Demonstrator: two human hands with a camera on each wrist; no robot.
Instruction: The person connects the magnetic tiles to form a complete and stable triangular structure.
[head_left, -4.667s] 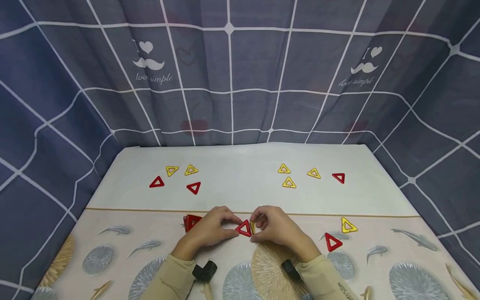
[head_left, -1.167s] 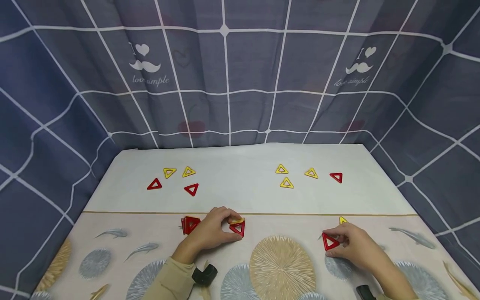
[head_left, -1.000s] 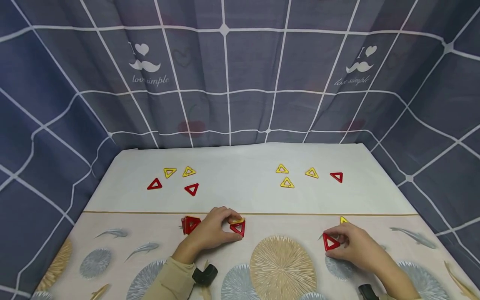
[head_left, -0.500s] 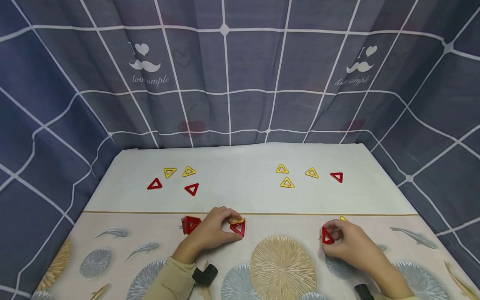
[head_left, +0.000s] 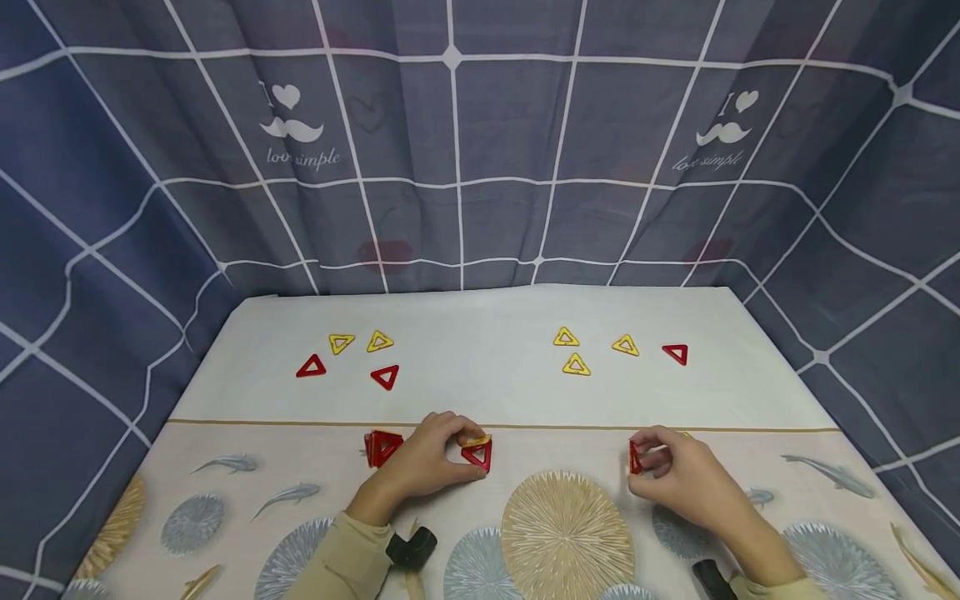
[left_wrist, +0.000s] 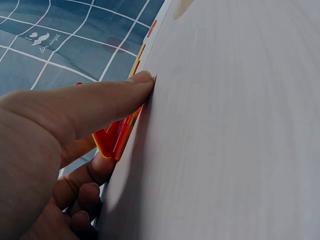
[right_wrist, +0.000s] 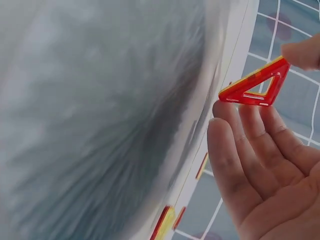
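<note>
My left hand [head_left: 422,457] grips a red triangular magnetic tile [head_left: 488,457] low over the patterned cloth, with a yellow triangular tile [head_left: 477,440] set edge-on along its top. In the left wrist view the thumb covers part of these tiles. Farther right, my right hand [head_left: 681,477] pinches another red triangular tile [head_left: 634,459] between thumb and fingertips. The right wrist view shows this red tile [right_wrist: 278,84] tilted, a yellow edge along one side. Beside my left wrist lies a cluster of red triangular tiles [head_left: 381,447], partly hidden by the hand.
On the white strip lie loose tiles: yellow triangles [head_left: 380,334] and red ones [head_left: 320,365] at left, several yellow [head_left: 577,372] and one red [head_left: 670,347] at right. A yellow tile [head_left: 687,433] barely shows behind my right hand. Gridded curtains surround the table.
My right hand left the centre and took the red tile at right. Lately it moved slightly left and away from me, turning the tile edge-on. The left hand stayed nearly still.
</note>
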